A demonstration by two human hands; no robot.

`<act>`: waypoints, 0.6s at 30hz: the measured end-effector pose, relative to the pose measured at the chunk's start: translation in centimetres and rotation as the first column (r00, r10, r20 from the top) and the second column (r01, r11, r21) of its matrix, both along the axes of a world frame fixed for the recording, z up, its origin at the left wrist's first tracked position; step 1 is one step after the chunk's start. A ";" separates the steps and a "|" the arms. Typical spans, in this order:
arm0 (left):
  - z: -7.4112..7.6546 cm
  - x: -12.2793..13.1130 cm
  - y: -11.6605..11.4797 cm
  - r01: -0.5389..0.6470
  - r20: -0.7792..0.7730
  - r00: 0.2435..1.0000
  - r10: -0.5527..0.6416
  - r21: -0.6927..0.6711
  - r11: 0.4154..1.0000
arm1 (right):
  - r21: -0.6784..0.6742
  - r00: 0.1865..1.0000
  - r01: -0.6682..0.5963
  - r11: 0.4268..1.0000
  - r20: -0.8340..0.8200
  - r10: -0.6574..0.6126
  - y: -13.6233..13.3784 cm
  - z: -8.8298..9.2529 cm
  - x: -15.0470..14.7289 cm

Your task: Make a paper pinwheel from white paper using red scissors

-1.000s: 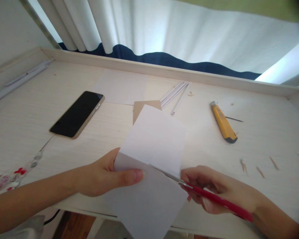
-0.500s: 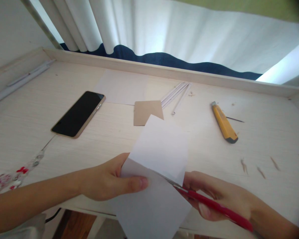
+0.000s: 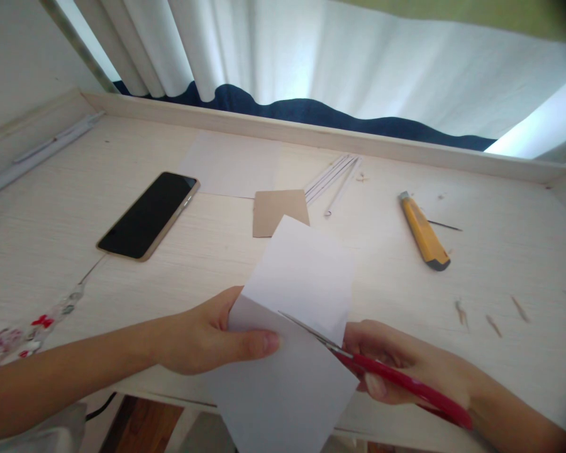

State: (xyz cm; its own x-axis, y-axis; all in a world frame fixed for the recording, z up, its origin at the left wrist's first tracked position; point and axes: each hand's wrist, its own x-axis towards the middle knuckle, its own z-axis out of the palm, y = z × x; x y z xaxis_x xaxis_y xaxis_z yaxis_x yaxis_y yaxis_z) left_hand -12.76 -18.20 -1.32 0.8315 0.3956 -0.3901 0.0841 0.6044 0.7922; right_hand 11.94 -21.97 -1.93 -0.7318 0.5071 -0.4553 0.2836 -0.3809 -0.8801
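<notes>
A white sheet of paper (image 3: 283,396) is pinched at its left edge by my left hand (image 3: 217,336), thumb on top and the other fingers hidden beneath. My right hand (image 3: 405,358) is closed round the red handles of a pair of scissors (image 3: 400,377). The metal blades lie across the paper from its right side, their tip just above my left thumb. A slit runs along the blades, with the upper part of the paper standing up beyond it. The paper's lower part hangs over the desk's front edge.
A phone (image 3: 148,214) with a beaded strap (image 3: 42,322) lies left. Beyond the paper are a brown card (image 3: 280,212), a white sheet (image 3: 236,160) and thin white strips (image 3: 332,176). A yellow utility knife (image 3: 423,231) and several scraps (image 3: 493,326) lie right. A raised rim (image 3: 287,131) borders the desk.
The scissors and my right hand have shifted slightly up and left, with the blade tip further over the paper. My left hand keeps its hold almost unmoved.
</notes>
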 end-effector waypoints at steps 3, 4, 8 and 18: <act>0.1 0.0 0.0 0.009 -0.012 1.000 -0.009 -0.014 1.000 | 0.014 1.000 0.004 1.000 0.005 -0.004 0.0 0.1 0.0; 0.2 0.0 0.0 0.011 -0.010 1.000 -0.011 -0.016 1.000 | 0.020 1.000 -0.001 1.000 0.011 0.001 0.0 0.1 0.0; 0.2 0.0 -0.1 0.000 -0.017 1.000 0.000 -0.029 1.000 | 0.036 1.000 0.007 0.999 0.007 -0.008 0.0 0.1 0.0; 0.2 0.0 0.0 -0.006 -0.053 0.999 0.004 -0.036 0.999 | 0.042 0.999 -0.029 0.999 0.046 0.027 0.2 0.7 -0.2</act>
State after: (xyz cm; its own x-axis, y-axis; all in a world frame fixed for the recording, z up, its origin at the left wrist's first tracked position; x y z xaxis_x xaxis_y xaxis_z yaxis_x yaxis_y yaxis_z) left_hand -12.73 -18.20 -1.09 0.8073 0.3843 -0.4478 0.1226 0.6331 0.7643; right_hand 11.71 -21.73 -1.25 -0.7248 0.5066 -0.4669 0.3340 -0.3344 -0.8813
